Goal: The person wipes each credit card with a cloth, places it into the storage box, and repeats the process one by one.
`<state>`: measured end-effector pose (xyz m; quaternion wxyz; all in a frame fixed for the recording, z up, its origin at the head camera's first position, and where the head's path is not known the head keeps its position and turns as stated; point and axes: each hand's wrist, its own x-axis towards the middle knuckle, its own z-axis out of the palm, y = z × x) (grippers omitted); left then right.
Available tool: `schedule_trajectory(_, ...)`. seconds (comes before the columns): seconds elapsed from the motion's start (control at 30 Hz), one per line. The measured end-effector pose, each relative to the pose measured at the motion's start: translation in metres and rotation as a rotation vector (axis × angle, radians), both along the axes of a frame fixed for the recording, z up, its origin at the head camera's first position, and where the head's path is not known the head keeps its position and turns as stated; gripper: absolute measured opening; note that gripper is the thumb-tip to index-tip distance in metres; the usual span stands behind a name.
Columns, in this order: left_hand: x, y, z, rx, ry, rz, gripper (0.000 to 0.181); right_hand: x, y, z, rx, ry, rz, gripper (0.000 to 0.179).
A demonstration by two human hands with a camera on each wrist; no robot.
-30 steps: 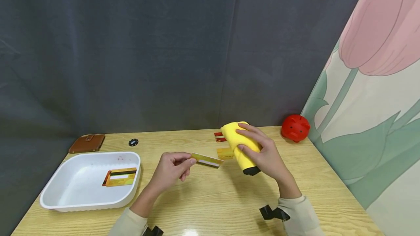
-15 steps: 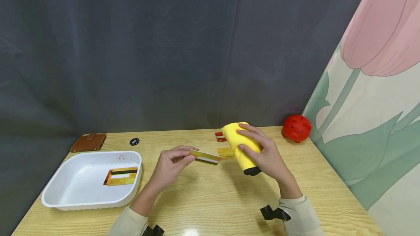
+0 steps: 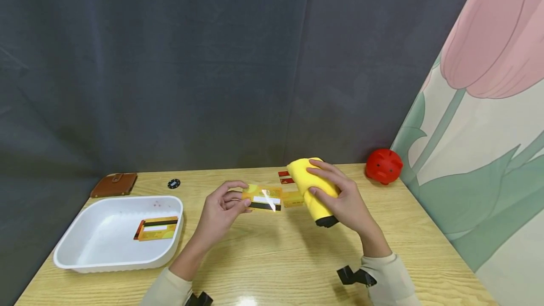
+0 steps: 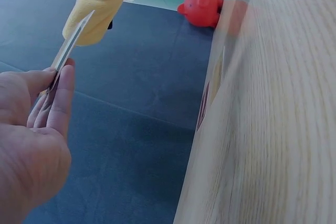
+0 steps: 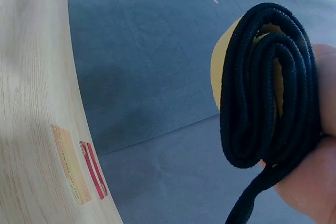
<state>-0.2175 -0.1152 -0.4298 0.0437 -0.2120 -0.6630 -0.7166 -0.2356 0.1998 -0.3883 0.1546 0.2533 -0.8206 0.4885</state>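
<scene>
My left hand (image 3: 224, 207) pinches a yellow bank card (image 3: 262, 198) by its left end, held above the table. The card's dark stripe and white strip face me, and a bright glare crosses it. In the left wrist view the same card (image 4: 73, 40) shows edge-on between thumb and fingers. My right hand (image 3: 340, 192) grips a rolled yellow cloth (image 3: 312, 185) with black edging, just right of the card. The cloth's coiled black end (image 5: 270, 87) fills much of the right wrist view. Another yellow card (image 3: 293, 199) lies on the table, partly hidden behind the cloth.
A white tray (image 3: 70, 249) at the left holds several cards (image 3: 158, 228). Behind it are a brown wallet (image 3: 114, 185) and a black chip (image 3: 174, 183). A red card (image 3: 285, 177) lies at the back, and a red piggy bank (image 3: 384, 166) stands at the back right.
My left hand has tilted the card, so its striped face now shows more fully and catches glare; the card sits slightly further left. My right hand and the cloth stay nearly still.
</scene>
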Motion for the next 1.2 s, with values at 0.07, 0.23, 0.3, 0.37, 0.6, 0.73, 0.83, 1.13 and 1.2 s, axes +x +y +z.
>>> schedule_trajectory(0.07, 0.0, 0.0, -0.001, 0.001, -0.001, 0.007, 0.041, 0.0, 0.0, 0.0, -0.005, 0.003, 0.005, 0.044)
schedule_trajectory(0.23, 0.0, 0.002, -0.002, 0.002, -0.007, 0.033, 0.045, 0.002, -0.002, 0.002, -0.023, 0.012, 0.02, 0.044)
schedule_trajectory(0.3, 0.0, 0.003, -0.003, 0.002, -0.007, 0.054, 0.045, 0.004, -0.004, 0.003, -0.03, 0.016, 0.036, 0.045)
schedule_trajectory(0.37, 0.0, 0.004, -0.004, -0.002, -0.007, 0.078, 0.045, 0.008, -0.008, 0.006, -0.036, 0.024, 0.058, 0.045)
schedule_trajectory(0.6, 0.001, 0.01, -0.006, -0.024, 0.003, 0.129, 0.046, 0.022, -0.023, 0.013, -0.052, 0.068, 0.152, 0.047)
schedule_trajectory(0.73, 0.002, 0.012, -0.006, -0.012, -0.003, 0.148, 0.046, 0.026, -0.033, 0.012, -0.045, 0.08, 0.205, 0.046)
schedule_trajectory(0.83, 0.002, 0.014, -0.007, -0.012, 0.005, 0.15, 0.046, 0.027, -0.04, 0.008, -0.018, 0.074, 0.221, 0.045)
schedule_trajectory(1.13, 0.005, 0.019, -0.007, 0.009, 0.08, 0.107, 0.047, 0.025, -0.054, -0.003, 0.083, 0.077, 0.197, 0.042)
schedule_trajectory(1.2, 0.006, 0.02, -0.007, 0.026, 0.079, 0.105, 0.047, 0.025, -0.056, -0.004, 0.105, 0.1, 0.194, 0.042)
